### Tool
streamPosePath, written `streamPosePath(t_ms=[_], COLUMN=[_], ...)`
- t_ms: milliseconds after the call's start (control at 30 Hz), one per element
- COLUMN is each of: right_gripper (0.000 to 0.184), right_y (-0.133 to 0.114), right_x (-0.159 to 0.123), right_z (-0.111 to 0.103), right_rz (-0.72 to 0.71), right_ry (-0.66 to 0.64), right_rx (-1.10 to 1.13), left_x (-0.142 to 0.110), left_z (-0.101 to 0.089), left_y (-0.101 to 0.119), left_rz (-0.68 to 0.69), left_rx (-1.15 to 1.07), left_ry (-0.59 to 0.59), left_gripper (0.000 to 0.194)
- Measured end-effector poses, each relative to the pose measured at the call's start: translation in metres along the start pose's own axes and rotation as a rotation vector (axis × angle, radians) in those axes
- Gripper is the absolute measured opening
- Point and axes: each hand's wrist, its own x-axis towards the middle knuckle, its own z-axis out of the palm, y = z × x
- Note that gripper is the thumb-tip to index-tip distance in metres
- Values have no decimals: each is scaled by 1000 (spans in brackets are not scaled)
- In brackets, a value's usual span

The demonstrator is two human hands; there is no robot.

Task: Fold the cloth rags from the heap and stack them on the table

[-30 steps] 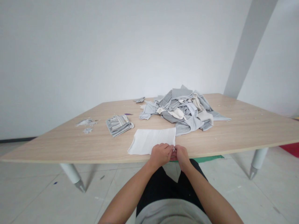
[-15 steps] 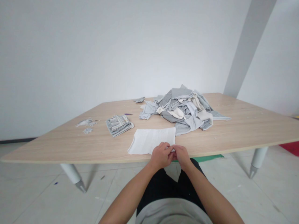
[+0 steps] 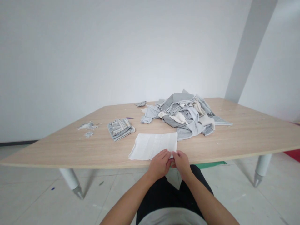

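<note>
A white ribbed piece of cloth [image 3: 152, 144] lies flat along the table's near edge. My left hand [image 3: 159, 163] is at its near edge toward the right, fingers bent and pressed on the fabric. Close beside it, my right hand [image 3: 182, 163] pinches the cloth's near right corner between thumb and fingers. The fingertips of both hands almost meet, and the bit of cloth between them is mostly hidden.
Behind the cloth spreads a large loose heap of grey and cream fabric pieces [image 3: 187, 115]. A folded striped stack [image 3: 120, 128] lies to the left, with white scraps [image 3: 87, 126] farther left. A small purple-handled item [image 3: 129, 118] rests behind the stack.
The view has tilted up a little, so the table sits lower in the picture. Both hands stay at the cloth's near right corner, with only small finger shifts.
</note>
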Motion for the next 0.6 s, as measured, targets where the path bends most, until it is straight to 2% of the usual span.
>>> streamPosePath(t_ms=[100,200,333,467,600], right_gripper=[24,23,25,25,26], right_y=[1,4,10,12,13], right_x=[2,0,-4,-7,-10], right_z=[-3,-6,-8,-9,-10], right_rz=[-2,6,3,-31,-65], right_ry=[-1,-18,-33,-20,-40], right_rx=[-31,-28,-6,0,-21], left_x=[-3,-5,-2,5,12], left_z=[-3,-13,-28,-37,-38], left_y=[1,-14,-68,-129,-162], left_rz=[-64,-193,-432,-596,-731], left_rx=[12,37,94,150,189], left_ry=[-109,-210,-400,-448,-479], left_gripper=[38,42,46,52,57])
